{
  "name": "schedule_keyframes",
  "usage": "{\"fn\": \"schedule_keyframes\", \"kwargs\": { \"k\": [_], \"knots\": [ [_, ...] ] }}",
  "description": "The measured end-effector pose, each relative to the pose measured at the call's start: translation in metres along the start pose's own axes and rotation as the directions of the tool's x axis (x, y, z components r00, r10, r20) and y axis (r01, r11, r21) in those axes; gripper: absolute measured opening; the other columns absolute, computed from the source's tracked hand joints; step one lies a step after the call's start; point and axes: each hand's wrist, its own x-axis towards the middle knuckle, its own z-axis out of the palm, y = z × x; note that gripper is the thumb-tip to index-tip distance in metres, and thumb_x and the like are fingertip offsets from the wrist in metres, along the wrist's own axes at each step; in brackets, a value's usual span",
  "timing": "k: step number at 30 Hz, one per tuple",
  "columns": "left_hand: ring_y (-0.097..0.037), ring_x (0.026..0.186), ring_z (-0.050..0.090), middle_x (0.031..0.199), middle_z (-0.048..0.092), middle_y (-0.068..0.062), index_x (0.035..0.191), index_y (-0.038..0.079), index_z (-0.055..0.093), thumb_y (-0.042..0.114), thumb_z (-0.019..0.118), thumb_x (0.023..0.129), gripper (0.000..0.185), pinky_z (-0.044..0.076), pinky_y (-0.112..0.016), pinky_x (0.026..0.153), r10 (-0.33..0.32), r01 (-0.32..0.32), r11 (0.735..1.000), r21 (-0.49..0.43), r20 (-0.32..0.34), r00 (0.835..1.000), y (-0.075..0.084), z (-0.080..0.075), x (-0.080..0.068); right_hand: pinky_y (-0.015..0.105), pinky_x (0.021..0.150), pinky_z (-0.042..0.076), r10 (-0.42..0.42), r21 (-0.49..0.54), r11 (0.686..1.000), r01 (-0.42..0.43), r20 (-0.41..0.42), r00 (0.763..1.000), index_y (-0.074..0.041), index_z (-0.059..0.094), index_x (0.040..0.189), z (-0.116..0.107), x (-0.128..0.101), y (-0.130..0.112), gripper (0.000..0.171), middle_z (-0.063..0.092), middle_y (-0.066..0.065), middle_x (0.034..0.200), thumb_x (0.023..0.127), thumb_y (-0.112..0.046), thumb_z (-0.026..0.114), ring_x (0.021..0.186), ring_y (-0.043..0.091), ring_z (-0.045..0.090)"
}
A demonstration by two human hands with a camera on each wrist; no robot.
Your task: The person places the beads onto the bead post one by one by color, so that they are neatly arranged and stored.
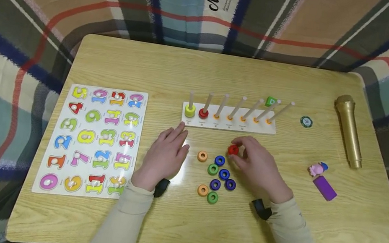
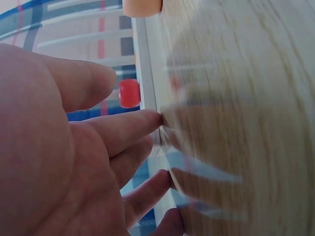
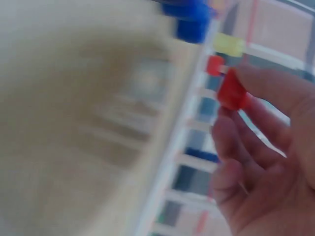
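Observation:
Between thumb and fingers, my right hand (image 1: 260, 164) pinches a red ring (image 1: 233, 149) just in front of the white peg board (image 1: 194, 120); the right wrist view also shows this red ring (image 3: 232, 92), somewhat blurred. My left hand (image 1: 164, 155) lies with its fingers extended, fingertips on the table in the left wrist view, one beside the board's front left corner. Yellow rings (image 1: 189, 111) sit on the leftmost peg, and red (image 1: 203, 114) on the second. Several loose rings lie between the hands: blue (image 1: 224, 174), green (image 1: 213, 169) and orange (image 1: 202, 156).
A number puzzle board (image 1: 90, 141) lies at the left. Towards the right are a gold microphone-shaped object (image 1: 349, 131), a round token (image 1: 306, 122), a small pink figure (image 1: 316, 169) and a purple block (image 1: 325, 188). Behind the pegs sits a green block (image 1: 270, 101).

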Motion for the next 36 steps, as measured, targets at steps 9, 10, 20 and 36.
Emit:
{"fn": "schedule_keyframes", "kwargs": {
  "k": [9, 10, 20, 36],
  "knots": [
    [-0.028, 0.158, 0.023, 0.171, 0.021, -0.008, 0.158, 0.005, 0.037, 0.036, 0.035, 0.110, 0.056, 0.017, -0.041, 0.131, 0.020, -0.020, 1.000, 0.017, -0.002, 1.000, 0.001, 0.000, 0.000, 0.031, 0.069, 0.045, -0.131, 0.094, 0.978, 0.185, -0.413, 0.901, -0.006, 0.069, 0.123, -0.025, 0.060, -0.061, 0.030, 0.068, 0.010, 0.114, 0.095, -0.017, 0.074, 0.080, 0.023, 0.058],
    [-0.027, 0.158, 0.023, 0.170, 0.022, -0.009, 0.157, 0.004, 0.037, 0.035, 0.036, 0.110, 0.056, 0.017, -0.041, 0.131, 0.027, -0.027, 0.999, 0.018, -0.005, 1.000, 0.000, 0.001, 0.000, 0.031, 0.068, 0.045, -0.127, 0.097, 0.978, 0.185, -0.428, 0.895, -0.006, 0.069, 0.123, -0.025, 0.067, -0.066, 0.030, 0.068, 0.010, 0.114, 0.095, -0.018, 0.073, 0.080, 0.024, 0.058],
    [-0.027, 0.158, 0.022, 0.170, 0.023, -0.008, 0.157, 0.005, 0.038, 0.036, 0.035, 0.110, 0.057, 0.017, -0.041, 0.131, 0.024, -0.023, 1.000, 0.018, -0.015, 1.000, 0.000, 0.001, -0.001, 0.033, 0.063, 0.050, -0.079, 0.016, 0.995, 0.094, -0.410, 0.909, -0.009, 0.071, 0.124, -0.018, 0.100, -0.073, 0.030, 0.069, 0.011, 0.116, 0.096, -0.021, 0.073, 0.076, 0.022, 0.060],
    [-0.029, 0.158, 0.022, 0.171, 0.022, -0.007, 0.157, 0.005, 0.038, 0.036, 0.036, 0.110, 0.056, 0.018, -0.043, 0.131, 0.017, -0.017, 1.000, 0.024, -0.011, 1.000, -0.001, -0.001, -0.001, 0.034, 0.060, 0.052, -0.022, -0.070, 0.997, 0.022, -0.008, 1.000, -0.011, 0.070, 0.121, 0.000, 0.051, -0.063, 0.031, 0.074, 0.005, 0.102, 0.097, -0.031, 0.071, 0.074, 0.018, 0.064]
  ]
}}
